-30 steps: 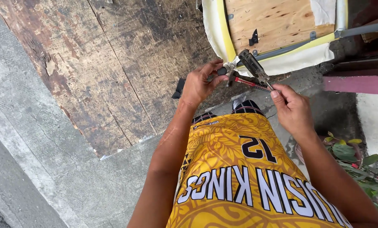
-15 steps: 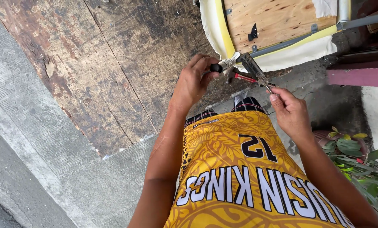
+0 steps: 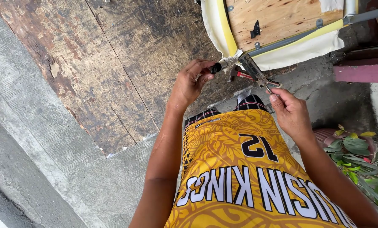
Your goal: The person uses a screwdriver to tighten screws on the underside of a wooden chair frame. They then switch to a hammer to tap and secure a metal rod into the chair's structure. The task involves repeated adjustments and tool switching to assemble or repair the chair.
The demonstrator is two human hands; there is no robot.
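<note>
The left hand pinches the black-capped end of a metal chair leg — fingers clenched on it — while the right hand grips red-handled pliers just beside the upturned chair. Mid-grip, it seems; the next move needs steady squeezing.

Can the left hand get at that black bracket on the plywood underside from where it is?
Probably yes. The left hand holds the black-tipped leg end, and the black bracket sits exposed on the bare plywood just beyond; only the grey tube runs nearby, not across it.
</note>
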